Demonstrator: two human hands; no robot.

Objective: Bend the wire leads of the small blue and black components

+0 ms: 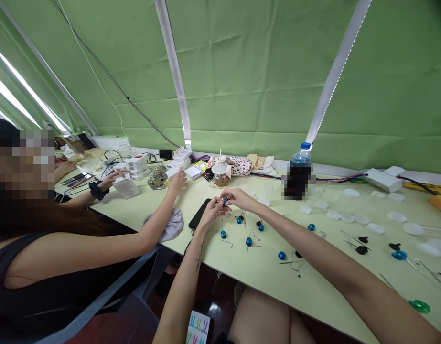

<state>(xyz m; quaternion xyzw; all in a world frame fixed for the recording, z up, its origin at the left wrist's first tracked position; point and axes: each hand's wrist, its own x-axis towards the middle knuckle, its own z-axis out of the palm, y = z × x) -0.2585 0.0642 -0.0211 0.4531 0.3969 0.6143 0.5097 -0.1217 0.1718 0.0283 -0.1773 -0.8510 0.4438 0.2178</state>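
Note:
My left hand (209, 213) and my right hand (237, 198) meet above a pale yellow-green table (313, 279). Between their fingertips is a small blue bead on a thin wire (225, 202), partly hidden by my fingers. Just below my hands, several similar blue beads with wire stems (248, 241) lie on the tabletop. A black smartphone (199, 214) lies beside my left hand, partly under it. Further right are black plastic pieces (361, 249) and loose wires.
A co-worker's hand (177, 181) reaches across the table's left side, near white boxes (137, 165). A capped plastic bottle (299, 174), a grey cloth (172, 224) and several white plastic discs (351, 193) stand or lie nearby. Green blinds (263, 71) hang behind.

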